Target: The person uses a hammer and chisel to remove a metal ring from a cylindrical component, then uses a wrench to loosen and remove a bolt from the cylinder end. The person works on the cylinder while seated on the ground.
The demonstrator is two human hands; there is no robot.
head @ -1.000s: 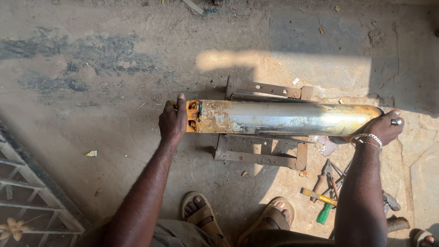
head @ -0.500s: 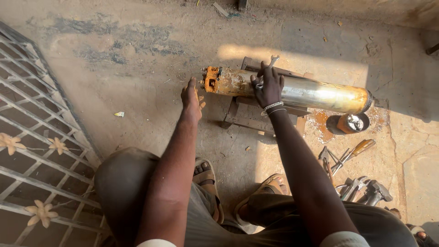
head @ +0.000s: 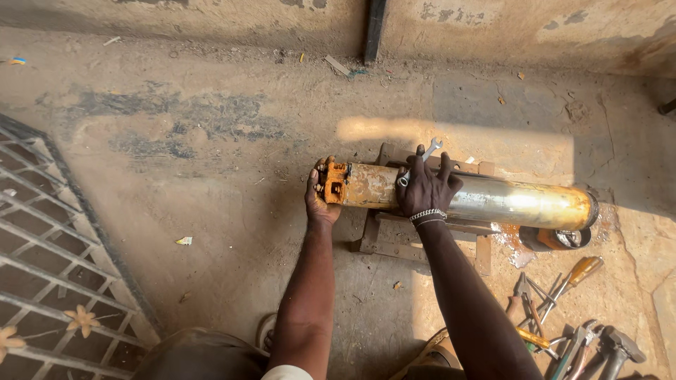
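A long rusty metal cylinder [head: 507,200] lies across a low metal frame [head: 384,239] on the concrete floor. Its left end carries an orange-rusted fitting [head: 336,181]. My left hand [head: 319,200] cups that left end. My right hand [head: 424,188] rests on top of the cylinder a little to the right, gripping a small silver spanner [head: 420,159] whose open jaw sticks up behind the fingers. A round cap-like part [head: 558,238] lies on the floor under the cylinder's right end.
A pile of hand tools [head: 570,331], including an orange-handled screwdriver [head: 579,271], lies at the lower right. A metal grille [head: 49,274] covers the floor at the left. A wall runs along the top with a dark post [head: 374,28].
My right hand went from the cylinder's right end to its left part and now holds a spanner. My left hand stays at the left end. The view has shifted right.
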